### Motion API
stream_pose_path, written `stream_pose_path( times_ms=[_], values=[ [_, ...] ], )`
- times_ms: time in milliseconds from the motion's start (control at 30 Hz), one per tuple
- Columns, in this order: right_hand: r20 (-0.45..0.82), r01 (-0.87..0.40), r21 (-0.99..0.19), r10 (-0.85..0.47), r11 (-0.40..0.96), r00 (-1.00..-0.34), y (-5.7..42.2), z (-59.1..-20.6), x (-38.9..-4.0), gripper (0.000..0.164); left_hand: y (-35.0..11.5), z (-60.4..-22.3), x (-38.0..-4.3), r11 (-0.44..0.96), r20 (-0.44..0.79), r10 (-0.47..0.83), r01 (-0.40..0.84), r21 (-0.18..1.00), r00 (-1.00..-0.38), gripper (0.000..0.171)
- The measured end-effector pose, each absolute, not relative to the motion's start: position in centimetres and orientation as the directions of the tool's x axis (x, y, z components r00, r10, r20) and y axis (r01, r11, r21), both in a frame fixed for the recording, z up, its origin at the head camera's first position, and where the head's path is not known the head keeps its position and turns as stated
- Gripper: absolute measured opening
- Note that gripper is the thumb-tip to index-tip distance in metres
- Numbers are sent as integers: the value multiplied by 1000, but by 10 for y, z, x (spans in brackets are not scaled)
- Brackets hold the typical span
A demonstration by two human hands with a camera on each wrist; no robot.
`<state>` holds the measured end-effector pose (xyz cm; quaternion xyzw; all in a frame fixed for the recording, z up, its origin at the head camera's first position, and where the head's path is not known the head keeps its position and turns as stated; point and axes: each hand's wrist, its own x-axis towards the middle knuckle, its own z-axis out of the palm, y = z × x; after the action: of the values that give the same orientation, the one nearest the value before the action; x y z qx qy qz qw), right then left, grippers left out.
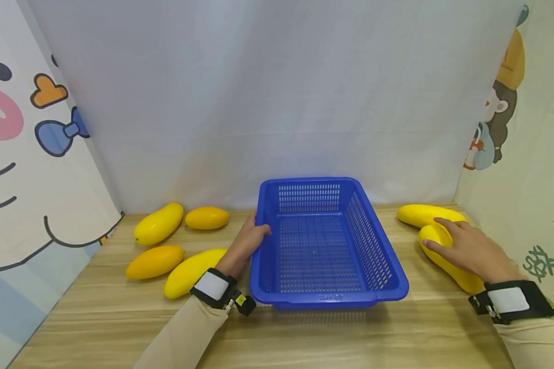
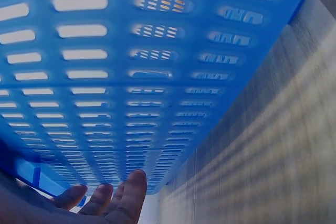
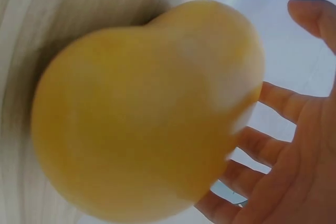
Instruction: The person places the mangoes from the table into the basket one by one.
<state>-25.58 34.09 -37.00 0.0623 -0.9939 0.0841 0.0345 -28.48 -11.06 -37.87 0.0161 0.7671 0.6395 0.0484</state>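
A blue plastic basket with slotted walls stands mid-table, nothing inside it. On its left rim, my left hand grips with the thumb over the edge and the fingers outside. The left wrist view shows the fingers by the basket's slotted side. At the right, my right hand reaches over a yellow butternut-shaped squash, thumb spread away. From the right wrist, the squash lies on the table with the fingers along its far side.
Behind that squash lies another curved yellow squash. Left of the basket are two larger yellow melon-like fruits and two smaller orange-yellow ones. A white cloth closes off the back; printed panels flank both sides.
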Motion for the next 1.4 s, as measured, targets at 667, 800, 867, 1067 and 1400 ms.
stream_pose_path(
  times_ms=[667, 800, 867, 1067, 1400],
  values=[
    [82, -135, -156, -123, 979, -989, 345, -379, -258, 93, -112, -379, -285, 162, -72, 84, -58, 985, -994, 64],
    [76, -136, -161, -125, 978, -989, 346, -381, -259, 95, -112, -378, -284, 163, -74, 92, -58, 985, -993, 65],
    [75, -134, -164, -123, 977, -990, 347, -382, -259, 97, -112, -378, -284, 164, -73, 98, -57, 985, -993, 65],
    [69, -149, -188, -139, 971, -988, 344, -385, -262, 98, -114, -378, -284, 163, -82, 81, -67, 984, -993, 61],
    [40, -133, -193, -128, 972, -991, 343, -392, -262, 103, -112, -379, -285, 155, -61, 101, -45, 987, -993, 64]
  ],
)
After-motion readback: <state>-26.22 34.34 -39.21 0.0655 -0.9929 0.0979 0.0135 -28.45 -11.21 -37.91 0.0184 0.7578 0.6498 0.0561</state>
